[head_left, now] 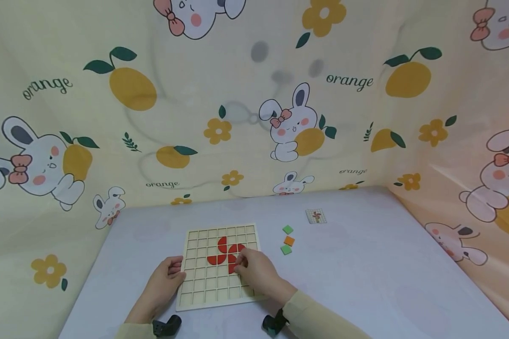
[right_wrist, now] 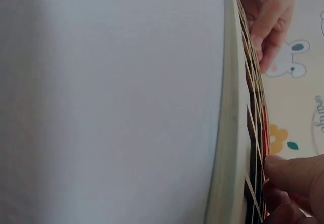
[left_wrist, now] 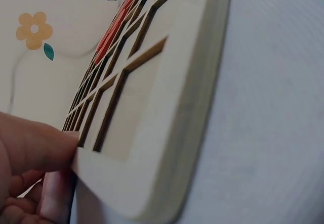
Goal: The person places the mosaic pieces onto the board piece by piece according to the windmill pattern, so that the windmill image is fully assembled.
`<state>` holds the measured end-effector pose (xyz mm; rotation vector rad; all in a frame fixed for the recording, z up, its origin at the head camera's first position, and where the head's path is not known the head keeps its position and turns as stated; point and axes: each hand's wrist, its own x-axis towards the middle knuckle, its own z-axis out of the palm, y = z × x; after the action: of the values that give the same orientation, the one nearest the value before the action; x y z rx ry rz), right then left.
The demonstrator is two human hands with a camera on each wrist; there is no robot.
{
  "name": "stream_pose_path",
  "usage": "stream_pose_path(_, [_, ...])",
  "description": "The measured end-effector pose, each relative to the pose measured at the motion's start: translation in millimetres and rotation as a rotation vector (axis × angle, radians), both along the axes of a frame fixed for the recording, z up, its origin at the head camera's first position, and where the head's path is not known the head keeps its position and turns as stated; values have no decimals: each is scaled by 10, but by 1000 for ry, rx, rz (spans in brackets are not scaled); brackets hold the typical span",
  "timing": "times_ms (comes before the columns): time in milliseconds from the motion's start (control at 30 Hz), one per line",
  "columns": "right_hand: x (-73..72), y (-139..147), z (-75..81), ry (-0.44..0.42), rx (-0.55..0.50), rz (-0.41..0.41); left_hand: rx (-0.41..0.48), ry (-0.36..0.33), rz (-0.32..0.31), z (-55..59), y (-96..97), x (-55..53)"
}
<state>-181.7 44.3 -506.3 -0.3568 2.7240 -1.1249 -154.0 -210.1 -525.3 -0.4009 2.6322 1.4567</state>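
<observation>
A square wooden grid board point(head_left: 199, 285) lies on the table, with several red quarter-round tiles point(head_left: 222, 245) set in its cells as a petal shape. My left hand point(head_left: 163, 280) grips the board's left edge, thumb point(left_wrist: 43, 145) on the top face and fingers curled at the side. At the lower right of the petals, my right hand point(head_left: 256, 273) has its thumb and fingertips pinched at a red tile point(head_left: 231, 269), partly covering it. The right wrist view shows these fingertips point(right_wrist: 283, 171) low over the grid.
Right of the board lie a green tile point(head_left: 287, 229), an orange tile point(head_left: 289, 241) and a second green tile point(head_left: 286, 249). Farther back is a small card point(head_left: 316, 216) with a gridded flower picture. A printed curtain point(head_left: 246, 141) hangs behind the white table point(head_left: 356, 263).
</observation>
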Motion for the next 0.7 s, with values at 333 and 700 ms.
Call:
stream_pose_path(333, [-28,4,18,0,-7,-11,7,16,-12,1,4,2])
stream_pose_path(700, [-37,8,-11,-14,-16,-6,-1,9,-7,-6,6,4])
